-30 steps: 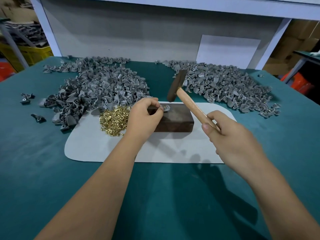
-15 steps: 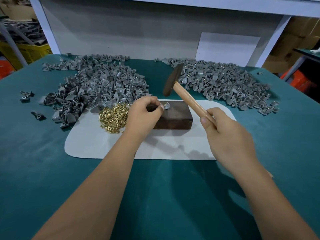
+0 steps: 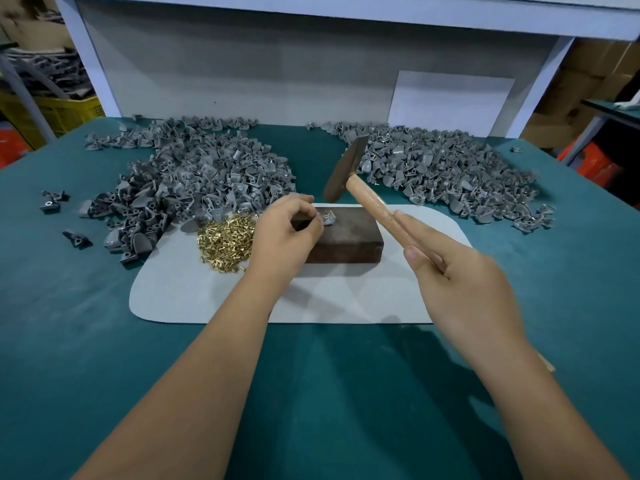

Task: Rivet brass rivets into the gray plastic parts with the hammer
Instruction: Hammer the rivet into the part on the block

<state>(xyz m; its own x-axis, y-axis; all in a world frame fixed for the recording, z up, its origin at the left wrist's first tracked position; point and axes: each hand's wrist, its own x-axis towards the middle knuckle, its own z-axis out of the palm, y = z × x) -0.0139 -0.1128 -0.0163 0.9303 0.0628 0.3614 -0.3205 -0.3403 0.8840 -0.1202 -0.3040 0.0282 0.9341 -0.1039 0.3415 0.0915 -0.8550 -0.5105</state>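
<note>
A dark block (image 3: 349, 237) lies on a white mat (image 3: 194, 299) in the middle of the green table. On the block's top sits one gray plastic part (image 3: 329, 218) with a brass rivet standing in it. My left hand (image 3: 282, 233) pinches that part at its left side. My right hand (image 3: 460, 289) grips the wooden handle of the hammer (image 3: 346, 168), whose dark head hangs just above and behind the part. A heap of loose brass rivets (image 3: 225, 239) lies on the mat left of the block.
A big pile of gray parts (image 3: 180, 188) spreads at the back left, another pile of gray parts (image 3: 446, 171) at the back right. A few stray gray pieces (image 3: 52, 202) lie at the far left. A gray wall panel (image 3: 242, 64) closes the table's back.
The hammer head has swung up and then come down closer to the part on the block. My left hand has stayed on the part.
</note>
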